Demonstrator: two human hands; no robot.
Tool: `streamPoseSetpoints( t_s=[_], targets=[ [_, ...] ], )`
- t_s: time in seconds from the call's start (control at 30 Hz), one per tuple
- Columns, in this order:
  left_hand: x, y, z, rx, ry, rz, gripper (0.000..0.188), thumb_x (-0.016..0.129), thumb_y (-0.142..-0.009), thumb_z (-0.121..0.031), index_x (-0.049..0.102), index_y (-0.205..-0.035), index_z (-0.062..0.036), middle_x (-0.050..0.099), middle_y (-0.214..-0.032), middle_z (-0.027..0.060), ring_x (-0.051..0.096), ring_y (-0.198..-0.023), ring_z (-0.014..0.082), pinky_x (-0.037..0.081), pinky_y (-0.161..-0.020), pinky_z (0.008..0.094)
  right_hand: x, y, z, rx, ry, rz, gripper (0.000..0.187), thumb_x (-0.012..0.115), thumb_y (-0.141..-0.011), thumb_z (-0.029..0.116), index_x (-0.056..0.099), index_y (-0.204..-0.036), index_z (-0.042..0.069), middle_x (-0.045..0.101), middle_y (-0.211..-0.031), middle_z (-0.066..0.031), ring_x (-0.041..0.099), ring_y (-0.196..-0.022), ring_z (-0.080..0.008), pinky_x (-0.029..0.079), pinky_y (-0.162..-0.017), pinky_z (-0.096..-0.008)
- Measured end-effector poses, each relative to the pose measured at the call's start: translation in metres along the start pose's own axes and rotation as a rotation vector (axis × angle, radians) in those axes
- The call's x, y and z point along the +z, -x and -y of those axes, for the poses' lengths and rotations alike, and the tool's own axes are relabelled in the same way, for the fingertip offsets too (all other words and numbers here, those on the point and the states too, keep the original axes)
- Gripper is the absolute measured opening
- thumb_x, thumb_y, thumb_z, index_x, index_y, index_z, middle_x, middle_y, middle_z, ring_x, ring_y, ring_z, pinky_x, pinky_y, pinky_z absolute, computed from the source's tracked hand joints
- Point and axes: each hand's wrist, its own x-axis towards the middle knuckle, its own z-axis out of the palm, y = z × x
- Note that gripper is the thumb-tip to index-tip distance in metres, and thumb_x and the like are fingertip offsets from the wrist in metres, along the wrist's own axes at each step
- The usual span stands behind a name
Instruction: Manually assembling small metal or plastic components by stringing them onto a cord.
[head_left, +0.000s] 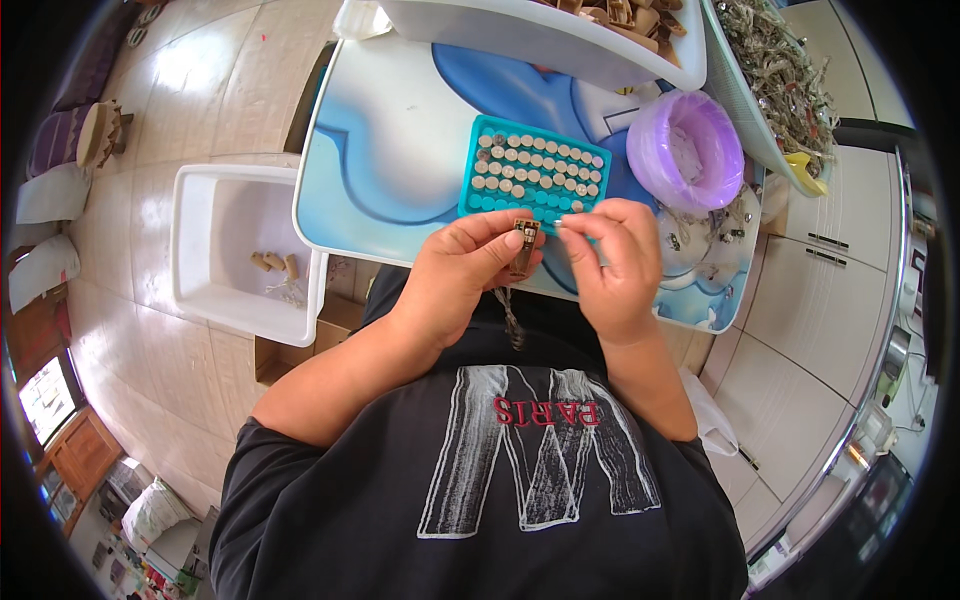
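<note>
1. The left hand (455,270) grips a brown, hollow, oblong casing (527,242) above dangling thin grey strands (513,322).
2. The right hand (618,265), fingers bent, is just beside it; whether its fingertips pinch anything, I cannot tell.
3. Beyond both hands lies a turquoise rectangular tray (495,125) with rows of round, pale discs (524,157).
4. To its right, a round purple plastic-lined bucket (645,165) stands on the blue-and-white table (390,130).

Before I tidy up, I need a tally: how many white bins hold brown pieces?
2: one white bin left of the table, a second white bin at its far edge, partly cut off. Others may be hidden.
</note>
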Motion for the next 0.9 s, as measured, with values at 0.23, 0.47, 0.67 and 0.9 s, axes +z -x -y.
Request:
streamPoseSetpoints(
  t_s=[0.23, 0.47, 0.67, 0.9],
  targets=[
    [0.001, -0.001, 0.000, 0.009, -0.011, 0.003, 0.029, 0.050, -0.093, -0.009, 0.052, -0.120, 0.0037, 0.062, -0.101, 0.0074, 0.062, -0.089, 0.0150, 0.052, -0.083, 0.0315, 0.008, -0.004, 0.008, -0.085, 0.021, 0.088, 0.020, 0.072, -0.061, 0.002, 0.061, -0.077, 0.005, 0.056, -0.079, -0.0054, 0.054, -0.071, -0.0233, 0.044, -0.061, -0.0341],
    [0.005, 0.001, 0.002, 0.029, 0.003, -0.023, 0.032, 0.051, -0.093, -0.010, 0.050, -0.121, 0.0049, 0.061, -0.100, 0.0068, 0.060, -0.087, 0.0136, 0.050, -0.082, 0.0288, 0.014, -0.001, 0.011, -0.097, 0.055, 0.122, 0.017, 0.068, -0.065, 0.002, 0.061, -0.080, 0.004, 0.057, -0.080, -0.0060, 0.055, -0.073, -0.0240, 0.046, -0.063, -0.0347],
    [0.006, 0.004, -0.002, 0.040, 0.021, -0.054, 0.026, 0.051, -0.093, -0.010, 0.055, -0.116, 0.0011, 0.064, -0.098, 0.0076, 0.063, -0.087, 0.0154, 0.052, -0.079, 0.0301, 0.015, 0.003, 0.016, -0.198, 0.094, 0.098, 0.024, 0.064, -0.066, 0.000, 0.063, -0.090, 0.001, 0.058, -0.081, -0.0068, 0.056, -0.074, -0.0243, 0.046, -0.065, -0.0359],
    [0.000, 0.007, -0.011, 0.020, 0.064, 0.000, 0.022, 0.053, -0.092, -0.014, 0.057, -0.110, -0.0010, 0.064, -0.096, 0.0092, 0.064, -0.083, 0.0162, 0.053, -0.077, 0.0295, -0.017, -0.060, 0.001, -0.189, 0.078, -0.006, 0.019, 0.063, -0.074, 0.000, 0.065, -0.092, 0.003, 0.061, -0.081, -0.0094, 0.056, -0.075, -0.0270, 0.045, -0.068, -0.0367]
  ],
)
